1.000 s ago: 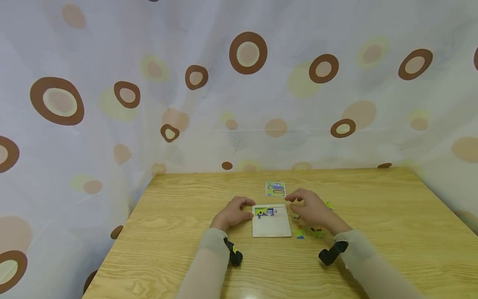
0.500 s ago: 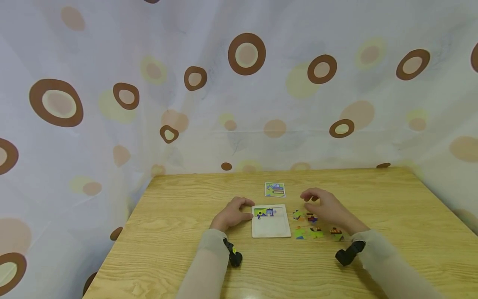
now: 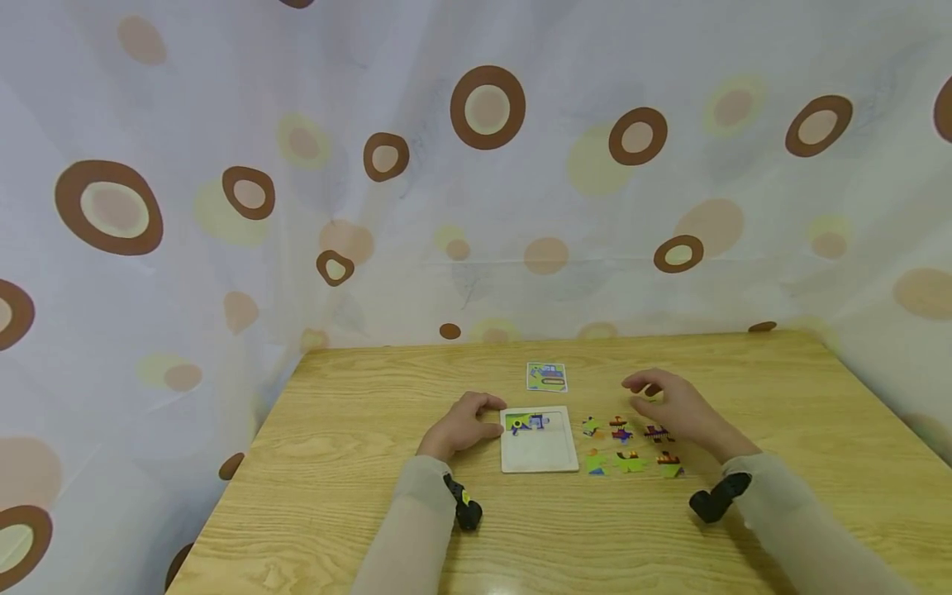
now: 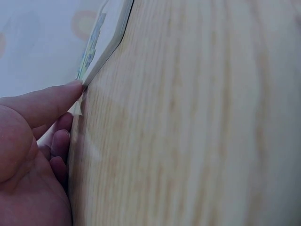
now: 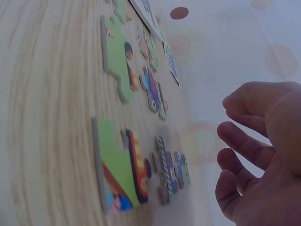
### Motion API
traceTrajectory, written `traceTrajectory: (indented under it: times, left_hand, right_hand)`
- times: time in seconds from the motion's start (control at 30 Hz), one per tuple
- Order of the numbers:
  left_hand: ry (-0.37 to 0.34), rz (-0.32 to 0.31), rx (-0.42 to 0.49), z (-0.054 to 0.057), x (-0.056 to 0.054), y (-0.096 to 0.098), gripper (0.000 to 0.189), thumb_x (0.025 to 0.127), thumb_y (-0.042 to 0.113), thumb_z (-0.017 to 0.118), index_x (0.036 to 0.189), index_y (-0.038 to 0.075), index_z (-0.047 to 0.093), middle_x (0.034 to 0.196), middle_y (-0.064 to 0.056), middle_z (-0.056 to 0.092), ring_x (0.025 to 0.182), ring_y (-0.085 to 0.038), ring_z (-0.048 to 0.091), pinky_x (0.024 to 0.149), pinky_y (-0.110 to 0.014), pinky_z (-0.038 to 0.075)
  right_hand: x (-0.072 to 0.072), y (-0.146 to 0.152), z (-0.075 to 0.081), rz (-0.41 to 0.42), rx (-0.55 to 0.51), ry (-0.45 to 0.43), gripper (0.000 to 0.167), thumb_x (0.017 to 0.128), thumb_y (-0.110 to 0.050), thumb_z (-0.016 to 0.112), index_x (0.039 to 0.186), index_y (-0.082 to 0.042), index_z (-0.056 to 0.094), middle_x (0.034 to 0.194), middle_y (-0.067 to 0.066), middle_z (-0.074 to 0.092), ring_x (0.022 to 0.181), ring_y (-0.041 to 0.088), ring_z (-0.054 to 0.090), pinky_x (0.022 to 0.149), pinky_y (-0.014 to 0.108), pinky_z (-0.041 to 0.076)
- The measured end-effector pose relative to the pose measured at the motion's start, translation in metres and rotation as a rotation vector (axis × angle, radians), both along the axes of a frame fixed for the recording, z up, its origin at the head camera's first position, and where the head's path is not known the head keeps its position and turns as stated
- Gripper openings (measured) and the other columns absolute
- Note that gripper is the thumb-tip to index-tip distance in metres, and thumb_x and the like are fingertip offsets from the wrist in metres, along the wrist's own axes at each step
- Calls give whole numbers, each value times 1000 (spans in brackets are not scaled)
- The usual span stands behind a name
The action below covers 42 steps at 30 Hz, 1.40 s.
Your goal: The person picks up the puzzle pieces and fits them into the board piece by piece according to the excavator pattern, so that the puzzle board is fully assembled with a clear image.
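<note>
A square white puzzle tray [image 3: 539, 453] lies on the table, with joined puzzle pieces [image 3: 526, 422] along its upper left inside. My left hand [image 3: 463, 426] rests at the tray's left edge, thumb and index fingertips touching it; in the left wrist view the thumb [image 4: 56, 99] meets the tray's edge. My right hand [image 3: 683, 413] hovers over the loose pieces, fingers loosely bent and nothing between them. Below it lie a striped dark piece [image 3: 658, 433] and a green-and-red corner piece [image 5: 117, 165]. More loose pieces [image 3: 630, 462] lie between the tray and this hand.
Behind the tray lies a small picture card [image 3: 546, 377] of a digger on green. The wooden table [image 3: 357, 397] ends at a patterned curtain [image 3: 416, 248] at the back. Each wrist wears a black camera [image 3: 468, 512].
My right hand has moved right, from beside the tray's right edge to over the farther loose pieces, uncovering several of them. The left hand and tray stay where they were.
</note>
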<state>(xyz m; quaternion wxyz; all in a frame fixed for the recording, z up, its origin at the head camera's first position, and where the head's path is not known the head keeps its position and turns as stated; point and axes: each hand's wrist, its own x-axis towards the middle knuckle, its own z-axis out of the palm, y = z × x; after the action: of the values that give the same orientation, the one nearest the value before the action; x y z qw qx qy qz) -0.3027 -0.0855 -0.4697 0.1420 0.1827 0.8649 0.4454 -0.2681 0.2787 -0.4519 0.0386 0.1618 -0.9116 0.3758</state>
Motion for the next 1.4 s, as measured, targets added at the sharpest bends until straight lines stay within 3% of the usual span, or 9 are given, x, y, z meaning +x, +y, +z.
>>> traceTrajectory:
  times: [0.43, 0.8, 1.4]
  left_hand:
    - [18, 3, -20, 0, -1, 0, 32, 94, 10, 69, 126, 9, 65, 139, -12, 46, 133, -32, 39, 110, -48, 33]
    - [24, -1, -29, 0, -2, -1, 33, 94, 10, 68, 127, 10, 64, 140, -12, 45, 133, -32, 40, 109, -47, 34]
    - [36, 5, -36, -5, -3, 0, 33, 93, 11, 70, 126, 10, 66, 138, -12, 47, 129, -32, 43, 108, -48, 34]
  right_hand:
    - [-9, 31, -8, -43, 30, -53, 33, 99, -17, 62, 127, 0, 62, 122, 18, 61, 106, 33, 54, 82, 46, 49]
    - [-9, 41, -15, 12, 13, -102, 33, 96, -12, 65, 126, 1, 63, 121, 16, 64, 103, 29, 59, 84, 44, 51]
    - [-16, 44, -24, 79, 119, -14, 22, 91, -6, 71, 112, -3, 74, 116, 13, 61, 103, 32, 59, 83, 45, 51]
